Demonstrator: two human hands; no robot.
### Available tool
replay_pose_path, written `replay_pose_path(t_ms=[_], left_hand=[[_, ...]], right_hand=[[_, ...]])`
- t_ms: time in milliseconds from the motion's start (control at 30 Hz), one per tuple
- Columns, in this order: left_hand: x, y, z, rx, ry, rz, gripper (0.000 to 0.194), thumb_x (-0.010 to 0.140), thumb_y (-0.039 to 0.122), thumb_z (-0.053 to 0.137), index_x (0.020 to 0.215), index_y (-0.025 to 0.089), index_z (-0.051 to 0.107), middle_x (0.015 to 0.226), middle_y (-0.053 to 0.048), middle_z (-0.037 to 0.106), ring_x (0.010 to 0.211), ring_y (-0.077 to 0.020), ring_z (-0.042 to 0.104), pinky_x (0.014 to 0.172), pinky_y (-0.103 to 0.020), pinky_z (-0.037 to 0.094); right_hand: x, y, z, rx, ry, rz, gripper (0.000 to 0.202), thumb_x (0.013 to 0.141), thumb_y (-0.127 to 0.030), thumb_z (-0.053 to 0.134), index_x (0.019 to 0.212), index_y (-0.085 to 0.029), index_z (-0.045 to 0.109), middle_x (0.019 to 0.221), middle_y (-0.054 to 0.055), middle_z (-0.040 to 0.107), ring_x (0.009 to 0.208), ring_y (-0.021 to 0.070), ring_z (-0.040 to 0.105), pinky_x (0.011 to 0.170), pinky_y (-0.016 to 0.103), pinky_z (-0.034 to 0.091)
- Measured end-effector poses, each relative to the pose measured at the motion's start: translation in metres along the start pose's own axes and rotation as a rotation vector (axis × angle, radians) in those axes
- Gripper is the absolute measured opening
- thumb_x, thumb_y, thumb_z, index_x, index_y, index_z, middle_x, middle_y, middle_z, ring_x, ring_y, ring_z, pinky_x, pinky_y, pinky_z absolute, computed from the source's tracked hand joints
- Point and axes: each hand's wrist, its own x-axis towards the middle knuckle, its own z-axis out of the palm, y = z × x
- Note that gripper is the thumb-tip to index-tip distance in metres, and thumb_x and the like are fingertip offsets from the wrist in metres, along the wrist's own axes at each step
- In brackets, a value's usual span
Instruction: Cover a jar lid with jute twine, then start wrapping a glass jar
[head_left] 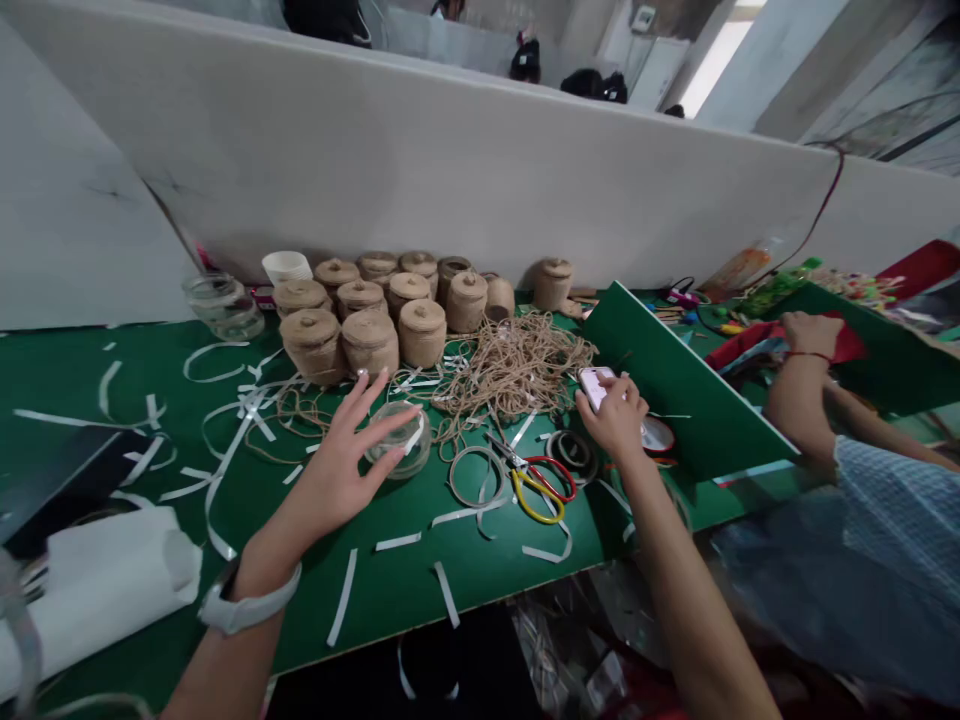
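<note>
On the green desk (300, 600), a clear jar (397, 440) sat beneath the left hand (349, 455), whose grip was released, fingers spread; whether a fingertip touched the glass could not be told. Near the front of the green panel (675, 390), the right hand (619, 415) had its grip on a phone (597, 385), grasping it between thumb and fingers, its lit screen showing. Just left of the phone lay a loose heap of twine (517, 368), and behind the clear jar stood a cluster of brown wrapped jars (371, 342), many with knobbed lids. Scissors (541, 487) with red and yellow handles rested between the hands, beside a pale ring (478, 477) and a dark roll (572, 456). White strips (343, 597) lay scattered about. Beyond the panel, another person's forearm (802, 400) reached over some red material (847, 342).
</note>
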Motion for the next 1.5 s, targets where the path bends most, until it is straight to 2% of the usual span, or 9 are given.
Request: replay_pose_path(t_ms=[267, 467, 633, 767, 900, 1100, 1200, 1400, 1500], left_hand=[[-0.017, 0.001, 0.003, 0.004, 0.143, -0.072, 0.038, 0.093, 0.046, 0.051, 0.125, 0.029, 0.061, 0.152, -0.004, 0.043, 0.144, -0.0326, 0.030, 0.113, -0.056, 0.035], [-0.017, -0.003, 0.006, -0.038, 0.220, -0.115, 0.035, 0.092, 0.046, 0.052, 0.119, 0.026, 0.065, 0.141, -0.005, 0.055, 0.137, -0.0294, 0.043, 0.111, -0.050, 0.041], [-0.016, 0.001, 0.015, -0.087, 0.240, -0.118, 0.037, 0.092, 0.045, 0.053, 0.123, 0.027, 0.063, 0.141, -0.005, 0.055, 0.133, -0.0289, 0.048, 0.109, -0.049, 0.043], [-0.013, 0.004, 0.025, -0.070, 0.270, -0.060, 0.029, 0.091, 0.043, 0.057, 0.112, 0.028, 0.070, 0.142, -0.005, 0.054, 0.134, -0.0303, 0.046, 0.110, -0.052, 0.041], [-0.009, 0.011, 0.032, -0.140, 0.342, -0.119, 0.023, 0.090, 0.040, 0.059, 0.100, 0.026, 0.074, 0.129, -0.006, 0.065, 0.124, -0.0288, 0.057, 0.108, -0.052, 0.043], [-0.004, 0.016, 0.035, -0.197, 0.359, -0.204, 0.022, 0.089, 0.040, 0.061, 0.092, 0.023, 0.074, 0.123, -0.007, 0.069, 0.120, -0.0281, 0.059, 0.103, -0.048, 0.048], [-0.007, 0.012, 0.033, -0.166, 0.343, -0.149, 0.024, 0.092, 0.036, 0.056, 0.100, 0.023, 0.074, 0.126, -0.008, 0.067, 0.123, -0.0267, 0.057, 0.104, -0.046, 0.047], [-0.017, 0.003, 0.026, -0.046, 0.101, -0.015, 0.037, 0.095, 0.033, 0.051, 0.130, 0.029, 0.060, 0.147, -0.005, 0.050, 0.138, -0.0269, 0.042, 0.109, -0.047, 0.041], [-0.019, 0.002, 0.027, -0.016, 0.117, 0.017, 0.037, 0.094, 0.034, 0.052, 0.131, 0.031, 0.059, 0.145, -0.005, 0.052, 0.136, -0.0277, 0.044, 0.108, -0.049, 0.042]], right_hand=[[0.032, 0.019, 0.029, -0.179, -0.252, -0.091, 0.047, 0.087, -0.036, 0.037, 0.126, -0.013, 0.049, 0.128, 0.017, 0.057, 0.135, 0.0327, 0.034, 0.103, 0.059, 0.025], [0.011, 0.023, 0.009, -0.202, -0.116, -0.132, 0.038, 0.085, -0.032, 0.043, 0.112, -0.009, 0.055, 0.115, 0.022, 0.062, 0.128, 0.0354, 0.040, 0.099, 0.059, 0.028], [-0.022, 0.013, -0.008, 0.074, 0.063, 0.065, 0.037, 0.082, -0.041, 0.045, 0.107, -0.015, 0.052, 0.115, 0.020, 0.062, 0.123, 0.0358, 0.046, 0.095, 0.056, 0.034], [-0.049, -0.017, -0.016, 0.372, 0.135, 0.114, 0.027, 0.082, -0.042, 0.048, 0.095, -0.018, 0.052, 0.106, 0.018, 0.066, 0.107, 0.0316, 0.058, 0.092, 0.050, 0.041], [-0.069, -0.061, -0.018, 0.630, -0.065, 0.054, 0.021, 0.088, -0.040, 0.049, 0.093, -0.021, 0.057, 0.104, 0.011, 0.070, 0.094, 0.0233, 0.063, 0.085, 0.039, 0.047], [-0.084, -0.126, -0.019, 0.756, -0.126, -0.056, 0.019, 0.090, -0.036, 0.051, 0.092, -0.021, 0.062, 0.094, 0.007, 0.070, 0.089, 0.0210, 0.064, 0.081, 0.035, 0.049], [-0.089, -0.149, -0.024, 0.811, -0.181, -0.154, 0.016, 0.092, -0.035, 0.053, 0.094, -0.022, 0.062, 0.094, 0.006, 0.070, 0.090, 0.0196, 0.063, 0.082, 0.033, 0.049], [-0.093, -0.173, -0.031, 0.898, -0.161, -0.216, 0.012, 0.092, -0.030, 0.055, 0.088, -0.022, 0.064, 0.086, 0.003, 0.069, 0.083, 0.0170, 0.063, 0.078, 0.030, 0.049], [-0.097, -0.185, -0.035, 0.947, -0.109, -0.221, 0.011, 0.092, -0.027, 0.056, 0.087, -0.022, 0.065, 0.085, 0.002, 0.070, 0.081, 0.0159, 0.064, 0.075, 0.029, 0.050]])
